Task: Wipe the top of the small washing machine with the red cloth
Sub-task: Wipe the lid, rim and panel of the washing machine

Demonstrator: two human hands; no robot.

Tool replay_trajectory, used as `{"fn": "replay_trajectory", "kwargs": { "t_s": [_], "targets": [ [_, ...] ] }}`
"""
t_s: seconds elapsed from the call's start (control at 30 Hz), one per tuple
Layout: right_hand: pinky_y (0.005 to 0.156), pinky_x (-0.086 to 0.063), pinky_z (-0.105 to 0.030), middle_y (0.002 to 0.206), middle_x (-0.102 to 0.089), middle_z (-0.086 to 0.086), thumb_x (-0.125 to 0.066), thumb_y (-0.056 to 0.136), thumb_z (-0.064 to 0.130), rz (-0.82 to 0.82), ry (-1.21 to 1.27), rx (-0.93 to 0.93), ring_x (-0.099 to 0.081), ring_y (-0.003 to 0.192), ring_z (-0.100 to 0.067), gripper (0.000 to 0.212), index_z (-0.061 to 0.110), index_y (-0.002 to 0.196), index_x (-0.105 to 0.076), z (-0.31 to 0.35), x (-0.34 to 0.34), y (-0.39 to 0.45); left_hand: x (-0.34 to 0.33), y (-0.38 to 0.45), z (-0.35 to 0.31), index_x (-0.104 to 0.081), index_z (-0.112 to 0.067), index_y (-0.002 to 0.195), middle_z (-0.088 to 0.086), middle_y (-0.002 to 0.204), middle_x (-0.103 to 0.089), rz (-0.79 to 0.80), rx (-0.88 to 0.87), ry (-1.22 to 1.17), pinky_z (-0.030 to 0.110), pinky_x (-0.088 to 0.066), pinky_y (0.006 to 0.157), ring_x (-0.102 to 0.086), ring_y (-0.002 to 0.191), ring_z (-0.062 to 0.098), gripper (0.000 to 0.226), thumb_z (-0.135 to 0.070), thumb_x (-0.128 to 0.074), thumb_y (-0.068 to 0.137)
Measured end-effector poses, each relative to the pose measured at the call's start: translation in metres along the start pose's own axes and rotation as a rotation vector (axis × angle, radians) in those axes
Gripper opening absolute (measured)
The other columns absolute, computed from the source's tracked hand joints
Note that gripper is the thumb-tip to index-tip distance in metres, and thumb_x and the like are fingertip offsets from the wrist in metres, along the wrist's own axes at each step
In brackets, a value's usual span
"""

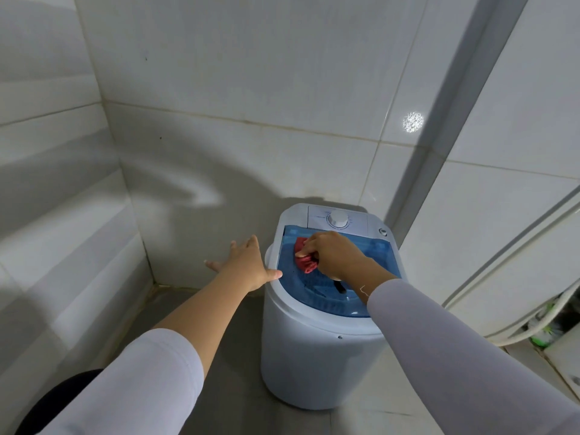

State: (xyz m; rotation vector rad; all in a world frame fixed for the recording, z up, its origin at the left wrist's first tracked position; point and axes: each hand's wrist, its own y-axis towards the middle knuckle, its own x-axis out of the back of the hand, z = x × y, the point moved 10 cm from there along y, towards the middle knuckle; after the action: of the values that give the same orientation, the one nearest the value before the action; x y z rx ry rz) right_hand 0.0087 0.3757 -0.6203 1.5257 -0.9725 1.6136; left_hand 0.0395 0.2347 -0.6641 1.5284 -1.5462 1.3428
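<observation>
Washer (pixel 314 356) stands in the corner; the right hand (pixel 335 255) presses the bunched cloth (pixel 306 262) on the blue lid (pixel 381 251), far left part. Left hand (pixel 248 266), fingers spread wide, touches the rim. Pushing hard could flex the lid, or the cloth might slip out.

Most of the crumpled red cloth (pixel 306 262) is hidden under the curled fingers of the right hand (pixel 334 254), which also covers the middle of the translucent blue plastic lid (pixel 381 251) of the small white washing machine (pixel 314 356). The print around the white round dial (pixel 338 220) on the far panel is too small to read. At the right edge, white hoses and green items (pixel 546 332) are cut off and too blurred to identify.
</observation>
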Motion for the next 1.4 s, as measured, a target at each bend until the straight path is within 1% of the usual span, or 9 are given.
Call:
{"fn": "replay_trajectory", "kwargs": {
  "t_s": [0.27, 0.4, 0.73, 0.83, 0.97, 1.1, 1.23, 1.3, 1.4],
  "targets": [
    [0.106, -0.042, -0.038, 0.136, -0.054, -0.001, -0.064, 0.086, 0.009, -0.038, 0.016, -0.057, -0.051, 0.123, -0.024, 0.047, 0.030, 0.128, -0.059, -0.030, 0.001, -0.022, 0.001, -0.002, -0.002, 0.000, -0.020, 0.154, 0.005, 0.163, -0.006, -0.021, 0.013, 0.036, 0.069, -0.010, 0.112, 0.001, 0.151, 0.027, 0.101, -0.063, -0.057, 0.083],
    [0.104, -0.043, -0.038, 0.135, -0.055, -0.001, -0.065, 0.084, 0.008, -0.059, 0.038, -0.094, -0.052, 0.122, -0.024, 0.047, 0.030, 0.126, -0.060, -0.043, 0.002, -0.031, 0.002, -0.003, -0.002, -0.002, -0.020, 0.154, 0.005, 0.163, -0.007, -0.029, 0.018, 0.046, 0.069, -0.010, 0.112, 0.000, 0.151, 0.027, 0.100, -0.062, -0.057, 0.083],
    [0.105, -0.041, -0.033, 0.133, -0.056, -0.004, -0.059, 0.087, 0.006, -0.063, 0.053, -0.231, -0.053, 0.120, -0.026, 0.043, 0.026, 0.125, -0.061, -0.098, 0.003, -0.070, 0.003, -0.003, -0.003, -0.001, -0.018, 0.154, 0.004, 0.163, -0.007, -0.044, 0.017, 0.064, 0.070, -0.011, 0.111, 0.000, 0.151, 0.026, 0.100, -0.062, -0.056, 0.084],
    [0.106, -0.039, -0.031, 0.134, -0.056, -0.004, -0.059, 0.088, 0.011, -0.056, 0.049, -0.281, -0.053, 0.121, -0.025, 0.041, 0.025, 0.127, -0.060, -0.113, 0.002, -0.085, 0.002, -0.002, -0.002, -0.001, -0.018, 0.154, 0.003, 0.163, -0.006, -0.050, 0.017, 0.071, 0.071, -0.011, 0.111, -0.001, 0.151, 0.027, 0.100, -0.062, -0.056, 0.084],
    [0.105, -0.040, -0.029, 0.130, -0.058, -0.004, -0.056, 0.091, 0.014, -0.083, 0.096, -0.336, -0.054, 0.119, -0.025, 0.037, 0.024, 0.127, -0.060, -0.125, 0.001, -0.099, 0.003, -0.004, -0.003, -0.002, -0.018, 0.154, 0.004, 0.163, -0.008, -0.050, 0.028, 0.083, 0.070, -0.011, 0.111, -0.002, 0.151, 0.027, 0.099, -0.062, -0.056, 0.084],
    [0.100, -0.042, -0.027, 0.124, -0.062, -0.006, -0.055, 0.091, 0.010, -0.112, 0.142, -0.390, -0.057, 0.113, -0.025, 0.036, 0.022, 0.125, -0.061, -0.134, 0.001, -0.112, 0.003, -0.004, -0.005, -0.004, -0.018, 0.154, 0.004, 0.163, -0.009, -0.057, 0.030, 0.094, 0.069, -0.012, 0.111, -0.002, 0.151, 0.027, 0.097, -0.062, -0.056, 0.084],
    [0.101, -0.043, -0.026, 0.124, -0.063, -0.006, -0.058, 0.090, 0.014, -0.084, 0.167, -0.415, -0.058, 0.113, -0.024, 0.035, 0.020, 0.124, -0.062, -0.137, 0.000, -0.120, 0.002, -0.003, -0.003, -0.004, -0.019, 0.154, 0.005, 0.163, -0.009, -0.067, 0.028, 0.100, 0.068, -0.013, 0.112, -0.004, 0.151, 0.028, 0.098, -0.063, -0.056, 0.084],
    [0.100, -0.042, -0.026, 0.125, -0.062, -0.006, -0.059, 0.090, 0.014, -0.074, 0.164, -0.410, -0.057, 0.114, -0.024, 0.035, 0.020, 0.124, -0.062, -0.137, 0.004, -0.120, -0.001, 0.004, 0.001, -0.004, -0.019, 0.154, 0.005, 0.162, -0.011, -0.037, 0.032, 0.059, 0.067, -0.015, 0.113, -0.008, 0.150, 0.029, 0.103, -0.064, -0.060, 0.080],
    [0.101, -0.042, -0.029, 0.126, -0.061, -0.007, -0.058, 0.089, 0.009, -0.097, 0.153, -0.388, -0.056, 0.116, -0.025, 0.038, 0.021, 0.125, -0.061, -0.133, 0.017, -0.115, 0.002, 0.019, 0.005, -0.004, -0.016, 0.154, 0.009, 0.162, -0.015, 0.002, 0.016, -0.060, 0.059, -0.024, 0.115, -0.018, 0.148, 0.032, 0.114, -0.063, -0.068, 0.073]
  ]
}}
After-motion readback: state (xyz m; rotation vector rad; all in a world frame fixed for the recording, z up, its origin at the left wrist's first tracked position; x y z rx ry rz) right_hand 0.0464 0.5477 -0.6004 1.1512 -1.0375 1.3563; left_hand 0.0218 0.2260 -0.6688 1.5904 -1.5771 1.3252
